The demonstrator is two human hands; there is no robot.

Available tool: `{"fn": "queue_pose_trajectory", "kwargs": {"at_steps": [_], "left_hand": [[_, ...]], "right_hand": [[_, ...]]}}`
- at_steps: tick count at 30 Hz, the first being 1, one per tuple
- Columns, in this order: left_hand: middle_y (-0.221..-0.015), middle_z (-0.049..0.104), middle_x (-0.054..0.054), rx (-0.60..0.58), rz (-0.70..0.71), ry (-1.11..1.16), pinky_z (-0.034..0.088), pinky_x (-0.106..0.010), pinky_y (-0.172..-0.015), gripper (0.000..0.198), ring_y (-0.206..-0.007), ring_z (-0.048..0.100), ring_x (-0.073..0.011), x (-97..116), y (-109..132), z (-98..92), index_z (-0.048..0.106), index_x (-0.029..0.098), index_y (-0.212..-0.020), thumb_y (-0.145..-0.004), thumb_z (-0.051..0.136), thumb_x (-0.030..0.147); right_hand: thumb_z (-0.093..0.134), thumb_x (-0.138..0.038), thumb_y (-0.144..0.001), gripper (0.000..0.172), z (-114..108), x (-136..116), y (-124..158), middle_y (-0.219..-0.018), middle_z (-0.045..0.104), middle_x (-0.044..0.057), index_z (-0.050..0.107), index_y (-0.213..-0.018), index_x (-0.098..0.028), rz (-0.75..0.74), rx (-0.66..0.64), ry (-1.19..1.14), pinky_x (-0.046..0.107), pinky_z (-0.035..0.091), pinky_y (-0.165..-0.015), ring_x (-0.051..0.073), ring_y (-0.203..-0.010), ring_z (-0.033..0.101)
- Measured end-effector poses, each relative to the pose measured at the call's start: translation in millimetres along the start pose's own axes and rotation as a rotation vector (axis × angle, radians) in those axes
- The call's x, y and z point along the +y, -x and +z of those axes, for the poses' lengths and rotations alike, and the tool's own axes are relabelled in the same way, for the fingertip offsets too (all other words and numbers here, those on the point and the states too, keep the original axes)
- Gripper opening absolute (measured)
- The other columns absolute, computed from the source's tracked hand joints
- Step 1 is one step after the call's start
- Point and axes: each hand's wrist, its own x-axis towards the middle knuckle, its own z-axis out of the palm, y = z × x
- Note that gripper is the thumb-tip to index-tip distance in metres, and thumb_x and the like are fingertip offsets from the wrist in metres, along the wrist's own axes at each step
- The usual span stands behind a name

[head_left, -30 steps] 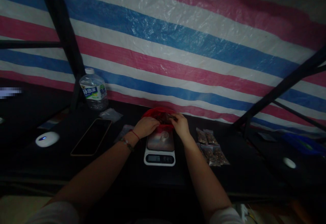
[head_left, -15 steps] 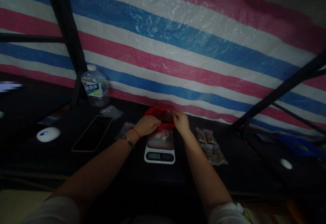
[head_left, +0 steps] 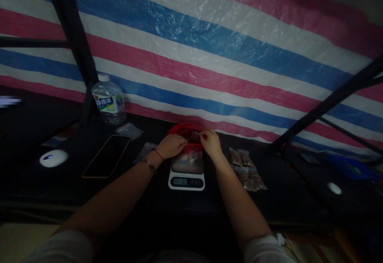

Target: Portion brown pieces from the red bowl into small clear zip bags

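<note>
While the left hand (head_left: 172, 146) lies with bent fingers at the near rim of a red container (head_left: 179, 128), I cannot tell whether it grips anything. The right hand (head_left: 210, 142) pinches what looks like a small clear plastic bag (head_left: 196, 135) over that container, which sits by the middle of the far edge of the black table (head_left: 281, 179). Toward the near edge, a white digital scale (head_left: 186, 182) carries a small clear cup (head_left: 192, 156). Filled zip bags (head_left: 247, 175) lie right of the scale, a phone (head_left: 107, 157) lies to its left, and a plastic bottle (head_left: 109, 105) stands near the far edge, beside a black post (head_left: 74, 35).
</note>
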Motion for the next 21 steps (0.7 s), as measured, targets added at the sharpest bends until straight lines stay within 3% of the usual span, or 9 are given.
{"fn": "queue_pose_trajectory", "kwargs": {"at_steps": [12,18,21], "left_hand": [[-0.089,0.072,-0.006,-0.005,0.005,-0.038,0.046,-0.034,-0.08,0.022,-0.085,0.064,-0.0212,1,0,-1.1,0.071,0.021,-0.088,-0.089,0.049,0.025],[-0.09,0.072,-0.006,-0.018,0.007,-0.047,0.046,-0.033,-0.079,0.024,-0.085,0.064,-0.0203,3,0,-2.5,0.071,0.02,-0.089,-0.09,0.048,0.028],[-0.09,0.072,-0.007,0.019,-0.055,-0.042,0.046,-0.033,-0.08,0.028,-0.086,0.064,-0.0207,6,0,-4.4,0.071,0.02,-0.091,-0.091,0.048,0.035]], "right_hand": [[0.051,-0.02,-0.083,0.016,3,-9,14,-0.088,0.064,0.008,0.067,-0.082,-0.021,-0.027,0.059,-0.01,0.036,0.047,-0.085,0.022,-0.089,0.058],[0.052,-0.024,-0.083,0.015,-1,-10,14,-0.084,0.065,0.007,0.066,-0.079,-0.019,0.009,0.124,-0.035,0.035,0.047,-0.082,0.02,-0.085,0.058],[0.056,-0.029,-0.082,0.015,2,-10,15,-0.079,0.065,0.005,0.066,-0.08,-0.018,0.081,0.192,-0.162,0.032,0.048,-0.076,0.018,-0.076,0.059]]}}
